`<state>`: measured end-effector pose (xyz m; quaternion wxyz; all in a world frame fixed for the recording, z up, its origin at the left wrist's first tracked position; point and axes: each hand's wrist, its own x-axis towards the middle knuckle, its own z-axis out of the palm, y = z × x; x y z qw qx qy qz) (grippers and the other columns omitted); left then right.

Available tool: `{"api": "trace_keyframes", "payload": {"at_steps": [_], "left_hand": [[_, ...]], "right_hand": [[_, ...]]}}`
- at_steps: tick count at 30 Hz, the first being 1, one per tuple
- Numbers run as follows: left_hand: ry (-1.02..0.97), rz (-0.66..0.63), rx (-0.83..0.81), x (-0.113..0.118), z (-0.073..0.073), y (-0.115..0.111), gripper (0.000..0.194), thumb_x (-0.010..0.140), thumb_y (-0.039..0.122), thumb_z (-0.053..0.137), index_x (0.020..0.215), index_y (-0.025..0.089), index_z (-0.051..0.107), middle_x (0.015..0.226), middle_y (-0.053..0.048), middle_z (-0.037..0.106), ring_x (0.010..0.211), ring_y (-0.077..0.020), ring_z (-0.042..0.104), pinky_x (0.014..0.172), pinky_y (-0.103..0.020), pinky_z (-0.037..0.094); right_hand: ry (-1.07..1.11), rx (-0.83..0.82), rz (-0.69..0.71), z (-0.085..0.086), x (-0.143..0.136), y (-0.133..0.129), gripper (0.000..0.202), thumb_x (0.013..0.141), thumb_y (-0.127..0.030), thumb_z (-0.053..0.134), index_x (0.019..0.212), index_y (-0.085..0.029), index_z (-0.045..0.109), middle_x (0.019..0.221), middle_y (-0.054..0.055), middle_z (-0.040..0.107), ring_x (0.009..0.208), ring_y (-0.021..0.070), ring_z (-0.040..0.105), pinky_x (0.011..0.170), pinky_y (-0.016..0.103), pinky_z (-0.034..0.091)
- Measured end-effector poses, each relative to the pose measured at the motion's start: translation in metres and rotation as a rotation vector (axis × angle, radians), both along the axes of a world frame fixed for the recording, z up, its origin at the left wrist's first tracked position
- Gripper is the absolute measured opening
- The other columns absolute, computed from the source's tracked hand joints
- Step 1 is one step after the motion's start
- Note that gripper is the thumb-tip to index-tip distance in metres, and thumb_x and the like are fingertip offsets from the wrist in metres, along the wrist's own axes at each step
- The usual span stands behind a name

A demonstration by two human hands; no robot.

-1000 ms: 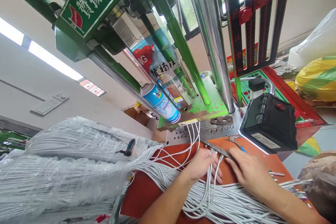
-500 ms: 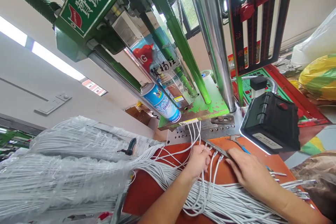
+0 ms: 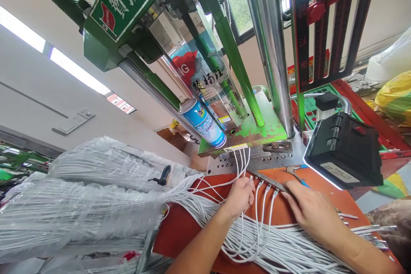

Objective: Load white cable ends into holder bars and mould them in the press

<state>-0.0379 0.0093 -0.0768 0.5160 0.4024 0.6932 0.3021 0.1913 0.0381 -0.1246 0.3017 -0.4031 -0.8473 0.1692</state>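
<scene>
My left hand (image 3: 240, 195) is closed around a white cable end with a small connector at its fingertips, beside the left part of a narrow metal bar (image 3: 269, 180). Several cable connectors (image 3: 267, 188) sit along that bar, their white cables hanging down in loops. The bar's right end is pinched between the thumb and fingers of my right hand (image 3: 308, 207). Beneath both hands a thick bundle of white cables (image 3: 253, 233) crosses the orange-red table (image 3: 180, 233).
A green press (image 3: 244, 137) with a blue spray can (image 3: 204, 123) stands ahead. Pliers (image 3: 297, 174) lie behind my right hand, near a black box-shaped lamp (image 3: 343, 152). Plastic-wrapped cable bundles (image 3: 86, 209) are at left.
The view has shifted, so the press appears farther right. My left hand has drawn slightly away from the bar with a cable end, and a connector now shows at its fingertips.
</scene>
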Motion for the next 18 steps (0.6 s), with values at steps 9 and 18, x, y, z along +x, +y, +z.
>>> {"api": "trace_keyframes", "payload": {"at_steps": [9,18], "left_hand": [[-0.166,-0.086,-0.132,-0.011,0.012,0.010,0.036,0.078,0.054,0.063,0.072,0.022,0.048,0.045,0.008,0.044,0.029,-0.0048,0.023,0.033,-0.017,0.020],[-0.190,-0.050,-0.139,-0.006,0.013,0.006,0.030,0.075,0.048,0.060,0.070,0.023,0.045,0.042,0.007,0.042,0.030,-0.0063,0.022,0.034,-0.018,0.020]], "right_hand": [[-0.045,-0.036,0.009,0.000,0.000,-0.002,0.026,0.111,-0.037,0.034,0.095,-0.025,0.051,0.083,0.003,0.064,0.073,0.0237,0.063,0.064,0.036,0.038],[0.019,-0.146,0.108,0.001,0.001,-0.003,0.029,0.111,-0.039,0.034,0.096,-0.024,0.054,0.088,0.004,0.066,0.080,0.0230,0.064,0.068,0.036,0.042]]}}
